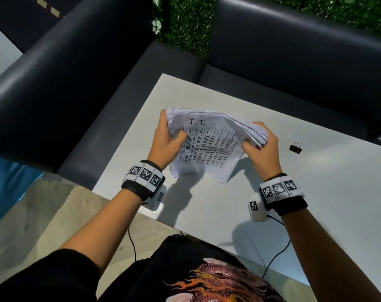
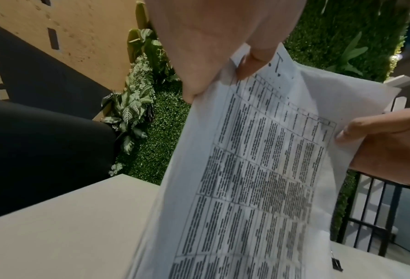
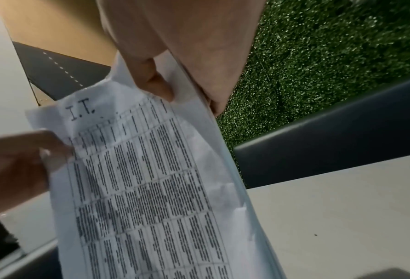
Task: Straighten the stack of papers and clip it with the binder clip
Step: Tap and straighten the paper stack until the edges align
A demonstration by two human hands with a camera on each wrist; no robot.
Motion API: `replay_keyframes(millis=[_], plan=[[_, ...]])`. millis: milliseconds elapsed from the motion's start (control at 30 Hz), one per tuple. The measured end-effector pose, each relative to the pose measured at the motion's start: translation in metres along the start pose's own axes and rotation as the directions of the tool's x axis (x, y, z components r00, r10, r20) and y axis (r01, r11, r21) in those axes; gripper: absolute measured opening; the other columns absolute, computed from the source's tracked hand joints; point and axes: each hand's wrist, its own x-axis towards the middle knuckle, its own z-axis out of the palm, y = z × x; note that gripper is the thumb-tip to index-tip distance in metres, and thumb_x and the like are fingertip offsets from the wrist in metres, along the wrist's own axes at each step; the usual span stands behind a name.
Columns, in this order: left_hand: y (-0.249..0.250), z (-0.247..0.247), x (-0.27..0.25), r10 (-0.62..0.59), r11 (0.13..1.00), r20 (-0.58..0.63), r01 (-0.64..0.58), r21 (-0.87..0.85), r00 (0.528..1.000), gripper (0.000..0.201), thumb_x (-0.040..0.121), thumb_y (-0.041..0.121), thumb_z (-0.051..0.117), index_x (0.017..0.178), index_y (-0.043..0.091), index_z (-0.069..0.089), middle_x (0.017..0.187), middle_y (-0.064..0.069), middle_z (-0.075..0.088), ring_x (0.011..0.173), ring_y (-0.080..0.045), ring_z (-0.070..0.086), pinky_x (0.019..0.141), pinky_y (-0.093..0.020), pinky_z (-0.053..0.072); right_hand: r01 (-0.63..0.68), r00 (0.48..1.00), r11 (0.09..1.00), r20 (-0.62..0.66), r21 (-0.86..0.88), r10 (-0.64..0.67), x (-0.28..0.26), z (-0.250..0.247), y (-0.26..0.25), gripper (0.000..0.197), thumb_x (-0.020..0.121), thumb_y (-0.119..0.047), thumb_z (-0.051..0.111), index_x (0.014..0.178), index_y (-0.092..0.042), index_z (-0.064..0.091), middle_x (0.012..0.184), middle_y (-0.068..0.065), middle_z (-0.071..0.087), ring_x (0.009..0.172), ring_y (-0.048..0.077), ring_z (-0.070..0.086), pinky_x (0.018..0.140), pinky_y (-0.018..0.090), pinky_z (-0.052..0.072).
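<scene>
Above the white table [image 1: 207,214], both hands pinch the uneven stack of papers [image 1: 209,147], left hand [image 1: 165,144] and right hand [image 1: 261,153] at opposite side edges, while the binder clip [image 1: 296,147] lies just right, nearer the right hand.

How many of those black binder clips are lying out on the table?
1. The binder clip lies on the white table, to the right of the right hand, apart from the stack of papers. Another could be hidden behind the papers.

Uneven paper stack [image 1: 209,144] held upright — black binder clip [image 1: 295,147] rightward.
</scene>
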Motion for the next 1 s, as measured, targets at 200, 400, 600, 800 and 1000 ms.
replay_keyframes(millis=[200,400,600,800,1000], plan=[[-0.003,-0.014,0.03,-0.122,0.992,0.167,0.124,-0.005,0.978,0.05,0.083,-0.003,0.055,0.128,0.011,0.038,0.123,-0.015,0.058,0.108,-0.026,0.062,0.088,-0.039,0.056,-0.15,0.985,0.988,0.091,0.048,0.145,0.025,-0.017,-0.001,0.053,0.074,0.018,0.055,0.096,-0.03,0.059,0.093,-0.009,0.065,0.079,-0.002,0.062,0.07,0.014,0.053],[-0.074,0.009,0.026,-0.491,0.854,0.259,0.519,-0.045,0.832,0.055,0.084,-0.01,0.054,0.132,0.013,0.039,0.104,-0.017,0.065,0.077,-0.022,0.068,0.067,-0.032,0.058,-0.524,0.817,0.851,0.265,-0.029,0.512,0.036,-0.012,0.077,0.058,0.071,0.022,0.06,0.122,-0.006,0.058,0.107,0.007,0.068,0.097,0.021,0.065,0.067,0.018,0.056],[-0.114,0.027,0.023,-0.563,0.81,0.269,0.586,-0.008,0.782,0.056,0.084,-0.001,0.058,0.13,0.022,0.038,0.122,-0.006,0.06,0.111,-0.027,0.059,0.103,-0.044,0.044,-0.384,0.794,0.833,0.318,-0.398,0.518,0.063,-0.015,0.11,0.04,0.066,0.005,0.076,0.1,-0.011,0.065,0.093,0.007,0.065,0.086,0.022,0.062,0.061,0.017,0.048],[-0.121,0.028,0.022,-0.547,0.81,0.306,0.585,-0.039,0.779,0.049,0.084,0.002,0.055,0.128,0.023,0.047,0.1,-0.007,0.065,0.083,-0.032,0.057,0.081,-0.04,0.046,0.076,0.691,0.68,0.53,-0.73,0.491,0.103,0.011,0.104,0.028,0.068,-0.009,0.08,0.092,-0.018,0.068,0.086,-0.002,0.066,0.086,0.021,0.062,0.082,0.034,0.051],[-0.12,0.016,0.058,-0.534,0.845,0.373,0.455,0.282,0.759,0.046,0.07,-0.005,0.076,0.105,0.013,0.052,0.101,-0.01,0.063,0.094,-0.025,0.062,0.082,-0.027,0.054,0.12,0.699,0.665,0.539,-0.737,0.47,0.109,0.023,0.113,0.024,0.063,-0.001,0.081,0.085,-0.005,0.072,0.084,0.011,0.072,0.083,0.029,0.067,0.081,0.04,0.055]])
